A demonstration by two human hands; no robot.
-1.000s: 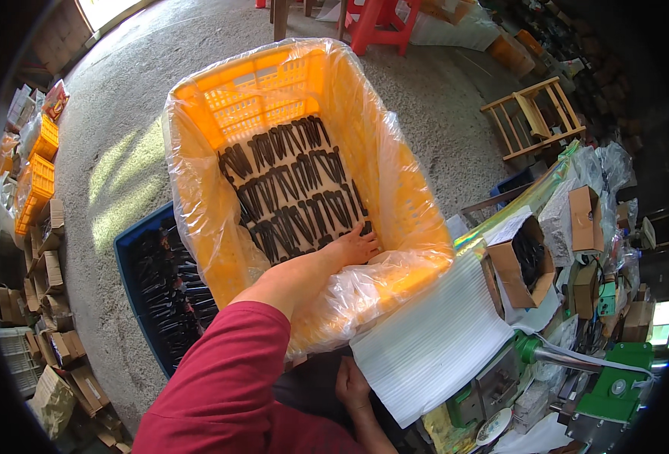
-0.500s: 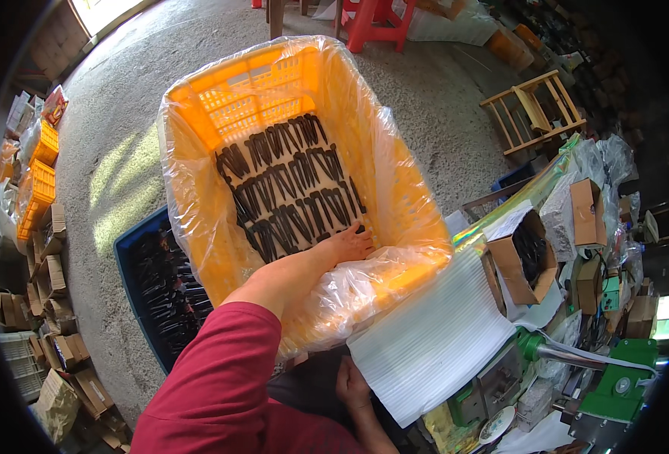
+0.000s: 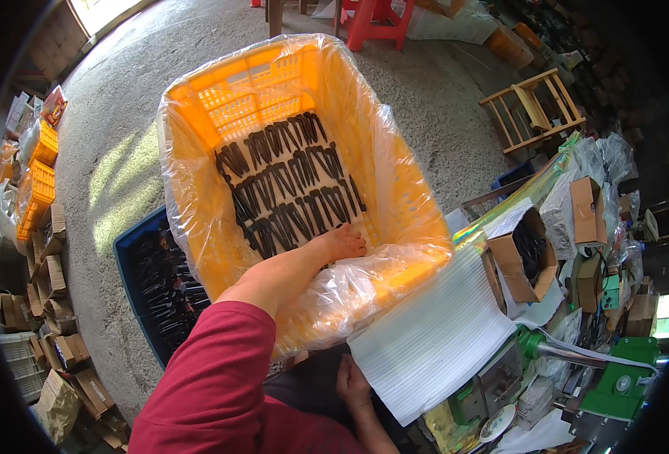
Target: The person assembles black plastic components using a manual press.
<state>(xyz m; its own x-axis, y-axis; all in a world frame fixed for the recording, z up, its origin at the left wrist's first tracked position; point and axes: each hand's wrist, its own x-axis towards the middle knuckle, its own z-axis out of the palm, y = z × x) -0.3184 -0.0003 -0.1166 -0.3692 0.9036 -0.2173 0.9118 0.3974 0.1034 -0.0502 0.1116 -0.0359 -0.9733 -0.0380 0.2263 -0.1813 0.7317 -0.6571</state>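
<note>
Head view: left hand (image 3: 343, 244) curled inside the yellow crate (image 3: 266, 102), right hand (image 3: 353, 384) at its six o'clock (cannot tell either grip); three rows of black pieces (image 3: 281, 181) laid toward eleven o'clock, nearer end apparently unfinished.

The crate (image 3: 270, 76) sits in the middle, the liner (image 3: 342, 299) draped over its rim. The pieces (image 3: 296, 181) lie on its bottom in three rows, one behind another from the far wall forward. The left hand (image 3: 342, 242) is inside, before the right end of the nearest row. The right hand (image 3: 353, 382) is outside, before the crate's near edge, just left of the sheet (image 3: 429, 340). Left of the crate, partly hidden by it, is the bin (image 3: 141, 231). Right of the sheet's far end stands the open box (image 3: 510, 268); nearer and farther right, the machine (image 3: 620, 386). Behind the crate is the stool (image 3: 380, 26); behind and right, the frame (image 3: 533, 110). Stacked crates (image 3: 39, 185) line the far left.
</note>
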